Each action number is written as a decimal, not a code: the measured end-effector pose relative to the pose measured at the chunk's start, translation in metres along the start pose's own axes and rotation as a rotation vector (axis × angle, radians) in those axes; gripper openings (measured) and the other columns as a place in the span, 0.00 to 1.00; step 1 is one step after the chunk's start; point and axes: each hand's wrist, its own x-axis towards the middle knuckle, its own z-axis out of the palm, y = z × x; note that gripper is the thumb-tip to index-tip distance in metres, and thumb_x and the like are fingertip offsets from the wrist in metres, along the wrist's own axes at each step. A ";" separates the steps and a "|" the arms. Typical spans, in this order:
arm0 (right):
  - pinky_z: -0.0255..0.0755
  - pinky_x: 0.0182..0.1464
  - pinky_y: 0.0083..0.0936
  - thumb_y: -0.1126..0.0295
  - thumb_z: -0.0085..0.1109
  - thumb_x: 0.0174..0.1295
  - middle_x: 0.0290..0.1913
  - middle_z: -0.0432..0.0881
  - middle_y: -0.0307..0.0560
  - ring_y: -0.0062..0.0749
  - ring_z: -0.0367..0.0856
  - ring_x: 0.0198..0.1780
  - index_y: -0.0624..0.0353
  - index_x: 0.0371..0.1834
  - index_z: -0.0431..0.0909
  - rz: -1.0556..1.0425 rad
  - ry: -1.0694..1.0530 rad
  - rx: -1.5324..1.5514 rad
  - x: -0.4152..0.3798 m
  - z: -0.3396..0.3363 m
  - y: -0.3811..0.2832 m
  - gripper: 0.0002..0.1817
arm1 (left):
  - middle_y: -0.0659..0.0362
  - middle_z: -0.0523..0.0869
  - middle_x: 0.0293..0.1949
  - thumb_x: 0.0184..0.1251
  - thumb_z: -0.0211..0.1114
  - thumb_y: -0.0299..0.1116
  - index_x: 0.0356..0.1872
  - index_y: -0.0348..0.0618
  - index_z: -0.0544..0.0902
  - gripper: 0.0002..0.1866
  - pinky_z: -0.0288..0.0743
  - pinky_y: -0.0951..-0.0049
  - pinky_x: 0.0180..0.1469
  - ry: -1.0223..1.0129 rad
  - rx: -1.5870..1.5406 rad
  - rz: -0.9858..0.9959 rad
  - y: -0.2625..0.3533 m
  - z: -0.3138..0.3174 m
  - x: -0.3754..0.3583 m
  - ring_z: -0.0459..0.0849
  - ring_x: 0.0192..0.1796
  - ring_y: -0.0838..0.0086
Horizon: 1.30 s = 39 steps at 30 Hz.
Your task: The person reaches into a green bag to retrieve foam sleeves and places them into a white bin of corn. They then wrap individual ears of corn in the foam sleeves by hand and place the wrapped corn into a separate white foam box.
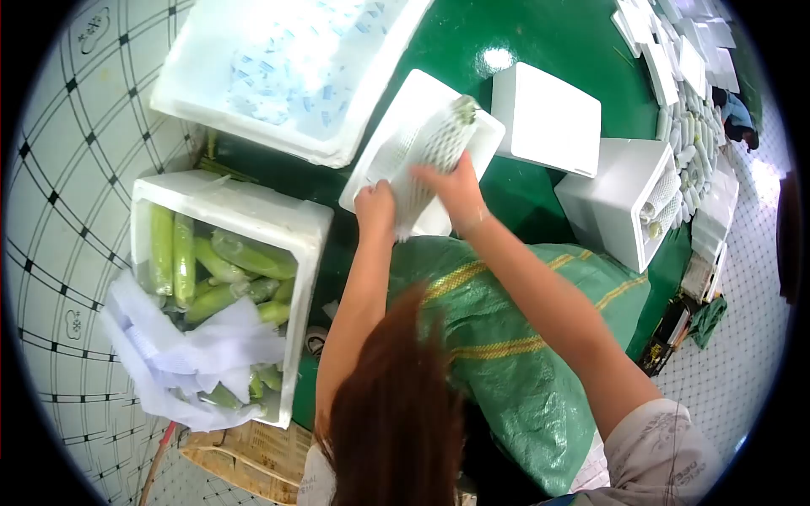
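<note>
A long pale-green vegetable in a white foam net sleeve [445, 145] lies slanted over a small white foam box [409, 91]. Its far tip shows at the sleeve's upper end. My left hand [375, 208] is closed at the near-left side of the sleeve, fingers curled on the netting. Across the sleeve's middle lies my right hand [456, 196], thumb stretched along the top and fingers bent round the far side, partly hidden. Under my forearms is a green woven sack [523, 337] with yellow stripes.
At left, an open foam box [314, 253] holds several plastic-wrapped green vegetables [184, 253] and white netting [194, 350]. A large foam box [245, 126] contains blue-white pieces. Foam boxes [548, 114] stand at right. Further off are piled vegetables [693, 152] and a person [736, 118].
</note>
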 end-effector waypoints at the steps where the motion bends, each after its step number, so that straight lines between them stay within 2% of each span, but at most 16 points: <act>1: 0.75 0.46 0.33 0.65 0.69 0.43 0.46 0.77 0.52 0.39 0.78 0.45 0.72 0.55 0.64 0.142 0.115 0.101 0.031 -0.012 0.026 0.36 | 0.42 0.81 0.44 0.60 0.59 0.38 0.44 0.28 0.77 0.20 0.72 0.61 0.50 0.103 0.196 0.116 -0.011 0.013 0.014 0.80 0.49 0.55; 7: 0.77 0.38 0.37 0.62 0.66 0.40 0.42 0.79 0.57 0.44 0.81 0.38 0.74 0.50 0.71 0.469 0.342 -0.034 0.086 -0.043 0.069 0.34 | 0.43 0.73 0.57 0.56 0.60 0.30 0.48 0.35 0.73 0.18 0.70 0.62 0.56 0.149 0.734 0.450 -0.027 0.014 0.014 0.74 0.56 0.49; 10: 0.78 0.43 0.30 0.57 0.67 0.40 0.38 0.83 0.57 0.39 0.84 0.40 0.76 0.43 0.78 0.494 0.342 -0.719 0.097 -0.062 0.094 0.31 | 0.43 0.70 0.60 0.56 0.61 0.29 0.56 0.41 0.71 0.23 0.68 0.58 0.58 -0.038 0.962 0.556 -0.049 0.019 0.044 0.70 0.60 0.48; 12: 0.77 0.45 0.29 0.57 0.66 0.41 0.40 0.83 0.58 0.41 0.84 0.42 0.76 0.43 0.77 0.429 0.363 -0.836 0.110 -0.063 0.112 0.32 | 0.42 0.65 0.63 0.53 0.65 0.30 0.65 0.50 0.64 0.35 0.67 0.49 0.57 0.114 1.351 1.075 -0.069 0.040 0.070 0.67 0.60 0.45; 16: 0.74 0.51 0.29 0.60 0.65 0.39 0.43 0.80 0.61 0.45 0.80 0.48 0.73 0.45 0.76 0.407 0.600 -1.015 0.140 -0.043 0.128 0.31 | 0.40 0.58 0.67 0.59 0.56 0.25 0.71 0.56 0.57 0.37 0.63 0.42 0.57 0.194 1.510 0.964 -0.088 0.064 0.097 0.66 0.60 0.40; 18: 0.75 0.45 0.33 0.64 0.64 0.39 0.39 0.80 0.56 0.44 0.80 0.42 0.71 0.42 0.76 0.232 0.399 -0.555 0.135 -0.047 0.127 0.26 | 0.42 0.58 0.65 0.41 0.75 0.31 0.70 0.58 0.56 0.51 0.66 0.44 0.53 0.340 1.316 0.942 -0.088 0.069 0.109 0.65 0.58 0.41; 21: 0.75 0.44 0.33 0.68 0.63 0.36 0.47 0.78 0.58 0.44 0.80 0.43 0.71 0.52 0.67 0.268 0.052 0.125 0.170 -0.068 0.142 0.34 | 0.43 0.57 0.64 0.41 0.75 0.32 0.70 0.56 0.56 0.50 0.66 0.45 0.52 0.302 1.024 0.973 -0.082 0.066 0.105 0.64 0.58 0.41; 25: 0.76 0.43 0.36 0.69 0.63 0.38 0.48 0.77 0.60 0.46 0.80 0.45 0.72 0.55 0.63 0.352 0.139 0.159 0.186 -0.068 0.154 0.37 | 0.43 0.56 0.67 0.46 0.72 0.34 0.68 0.64 0.60 0.44 0.62 0.37 0.57 0.349 1.382 1.036 -0.091 0.075 0.119 0.58 0.64 0.39; 28: 0.70 0.55 0.42 0.63 0.61 0.44 0.58 0.69 0.70 0.51 0.75 0.56 0.77 0.64 0.47 0.412 0.482 -0.552 0.185 -0.041 0.145 0.47 | 0.41 0.56 0.68 0.56 0.60 0.31 0.66 0.64 0.65 0.33 0.58 0.32 0.58 0.310 1.291 0.990 -0.087 0.075 0.120 0.56 0.68 0.40; 30: 0.60 0.64 0.44 0.56 0.59 0.47 0.65 0.60 0.70 0.57 0.67 0.63 0.78 0.67 0.43 0.021 0.615 -1.317 0.147 -0.015 0.121 0.51 | 0.40 0.60 0.67 0.62 0.51 0.27 0.64 0.59 0.68 0.27 0.59 0.33 0.58 0.324 1.162 0.961 -0.084 0.077 0.111 0.58 0.68 0.42; 32: 0.58 0.65 0.44 0.53 0.60 0.46 0.62 0.64 0.68 0.61 0.63 0.63 0.73 0.67 0.51 -0.558 0.483 -1.508 0.154 -0.048 0.133 0.49 | 0.42 0.63 0.64 0.54 0.63 0.32 0.60 0.53 0.72 0.28 0.62 0.40 0.59 0.371 0.911 0.919 -0.088 0.079 0.091 0.65 0.63 0.43; 34: 0.54 0.66 0.48 0.54 0.53 0.55 0.61 0.67 0.70 0.60 0.61 0.65 0.69 0.63 0.64 -0.275 0.018 -1.643 0.168 -0.074 0.150 0.36 | 0.42 0.71 0.56 0.55 0.63 0.30 0.56 0.45 0.74 0.24 0.68 0.54 0.57 0.137 0.517 0.800 -0.084 0.049 0.025 0.73 0.55 0.47; 35: 0.51 0.66 0.53 0.56 0.47 0.62 0.62 0.66 0.70 0.61 0.59 0.66 0.66 0.57 0.72 -0.495 -0.371 -2.283 0.199 -0.107 0.191 0.27 | 0.43 0.74 0.51 0.56 0.62 0.30 0.55 0.39 0.74 0.22 0.71 0.63 0.54 0.140 0.325 0.886 -0.099 0.029 -0.002 0.76 0.51 0.50; 36: 0.47 0.66 0.58 0.58 0.41 0.65 0.64 0.64 0.72 0.63 0.56 0.68 0.66 0.52 0.76 -0.503 -0.438 -2.382 0.195 -0.101 0.187 0.24 | 0.45 0.78 0.46 0.57 0.63 0.31 0.53 0.36 0.74 0.22 0.73 0.63 0.53 0.254 0.269 0.946 -0.119 0.006 -0.037 0.78 0.48 0.52; 38: 0.55 0.67 0.43 0.50 0.46 0.63 0.64 0.65 0.69 0.55 0.64 0.65 0.64 0.58 0.71 0.058 -0.467 -2.037 0.200 -0.068 0.129 0.30 | 0.45 0.79 0.44 0.57 0.63 0.31 0.52 0.35 0.75 0.21 0.73 0.62 0.52 0.481 0.267 0.892 -0.154 -0.047 -0.083 0.78 0.46 0.53; 39: 0.65 0.61 0.35 0.50 0.52 0.61 0.59 0.72 0.65 0.49 0.72 0.60 0.62 0.61 0.68 -0.036 -0.470 -2.012 0.182 -0.058 0.104 0.32 | 0.45 0.79 0.43 0.57 0.63 0.31 0.51 0.34 0.75 0.21 0.74 0.61 0.51 0.614 0.294 0.803 -0.174 -0.069 -0.095 0.79 0.45 0.53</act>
